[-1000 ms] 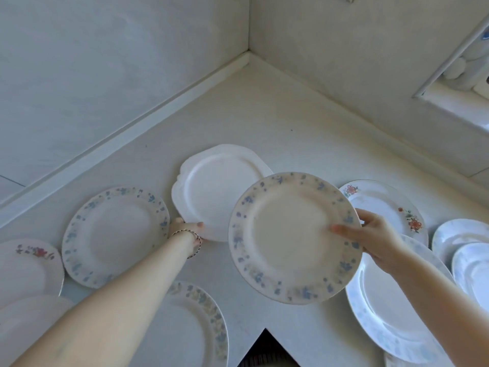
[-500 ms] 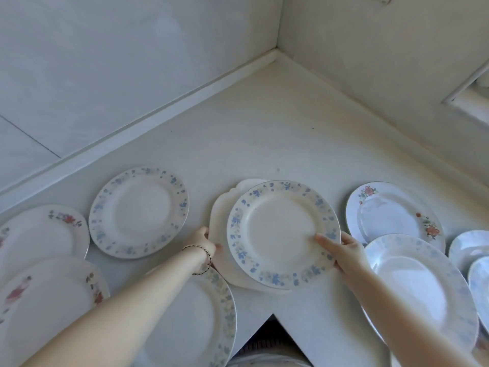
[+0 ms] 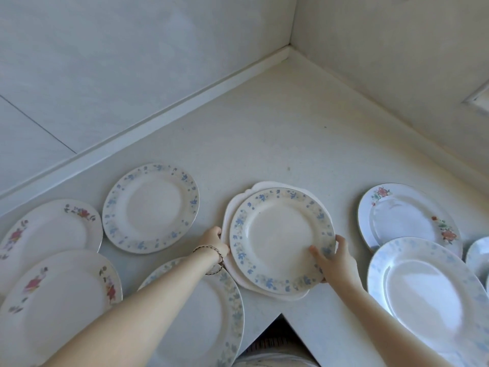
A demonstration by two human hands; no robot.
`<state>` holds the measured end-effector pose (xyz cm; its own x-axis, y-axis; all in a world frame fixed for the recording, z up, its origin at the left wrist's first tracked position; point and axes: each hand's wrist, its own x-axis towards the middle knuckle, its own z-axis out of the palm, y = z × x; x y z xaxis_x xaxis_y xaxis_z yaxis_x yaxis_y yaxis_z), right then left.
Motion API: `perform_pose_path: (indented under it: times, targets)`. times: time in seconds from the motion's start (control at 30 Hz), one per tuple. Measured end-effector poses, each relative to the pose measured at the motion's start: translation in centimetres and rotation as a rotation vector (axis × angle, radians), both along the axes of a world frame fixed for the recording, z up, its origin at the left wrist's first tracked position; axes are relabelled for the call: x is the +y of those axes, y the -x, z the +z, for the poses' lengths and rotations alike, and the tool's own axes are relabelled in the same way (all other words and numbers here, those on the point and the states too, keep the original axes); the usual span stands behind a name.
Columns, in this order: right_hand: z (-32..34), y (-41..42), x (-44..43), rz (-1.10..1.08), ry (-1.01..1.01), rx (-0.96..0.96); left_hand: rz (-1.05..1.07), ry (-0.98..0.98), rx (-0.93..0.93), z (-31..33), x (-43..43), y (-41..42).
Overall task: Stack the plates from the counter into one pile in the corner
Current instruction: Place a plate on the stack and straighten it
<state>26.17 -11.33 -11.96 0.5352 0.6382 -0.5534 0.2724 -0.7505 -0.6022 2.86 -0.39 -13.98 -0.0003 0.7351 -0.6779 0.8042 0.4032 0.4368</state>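
Right hand [image 3: 337, 260] fingers [image 3: 316, 254] pinch the lower-right rim of the blue plate [image 3: 281, 239], thumb on top, steadying it on the white plate [image 3: 238, 276] beneath. Left hand [image 3: 213, 241] grips the white plate's left edge, probably to carry both together. The pair lies at frame centre on the counter [image 3: 264, 133]; the corner [image 3: 289, 53], upper right, holds no pile. Other plates lie singly around.

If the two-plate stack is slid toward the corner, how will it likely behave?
The blue-flowered plate looks glazed, so it may skid on the scalloped white plate beneath. Both seem rigid and chip-prone. Left hand and right hand bracing opposite rims should steady them.
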Motion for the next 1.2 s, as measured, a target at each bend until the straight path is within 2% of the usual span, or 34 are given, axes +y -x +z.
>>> perform_pose_path:
  times: [0.17,0.47,0.6,0.7,0.73,0.8,0.87,0.9,1.0,1.1,1.2]
  targets:
    - [0.1,0.0,0.3,0.2,0.183,-0.252,-0.001,-0.019,0.017,0.1,-0.1,0.0]
    - [0.1,0.2,1.6,0.335,0.346,-0.384,0.005,-0.043,0.022,0.4,-0.6,-0.2]
    - [2.8,0.2,2.4,0.442,0.483,-0.46,-0.109,-0.085,0.048,1.5,-1.0,0.8]
    - [5.7,2.7,2.1,0.566,0.423,-0.579,-0.233,-0.233,0.157,2.1,-1.4,4.1]
    - [6.3,4.3,1.6,0.628,0.365,-0.549,-0.25,-0.272,0.186,2.3,-1.8,5.5]
    - [6.5,8.1,0.3,0.738,0.307,-0.304,-0.281,-0.28,0.275,2.4,-2.6,8.5]
    - [5.8,11.5,-0.6,0.832,0.421,-0.015,-0.3,-0.206,0.372,2.4,-3.6,11.0]
    - [5.0,12.8,-0.9,0.863,0.489,0.068,-0.295,-0.157,0.412,2.4,-4.2,12.0]
    - [2.8,15.4,-1.2,0.856,0.491,0.118,-0.242,-0.068,0.459,2.4,-5.5,13.8]
    - [1.8,16.8,-1.1,0.765,0.469,0.127,-0.244,-0.075,0.5,2.1,-6.1,13.7]
    - [2.4,17.1,-1.1,0.84,0.433,0.029,-0.246,-0.07,0.504,2.4,-6.0,13.3]
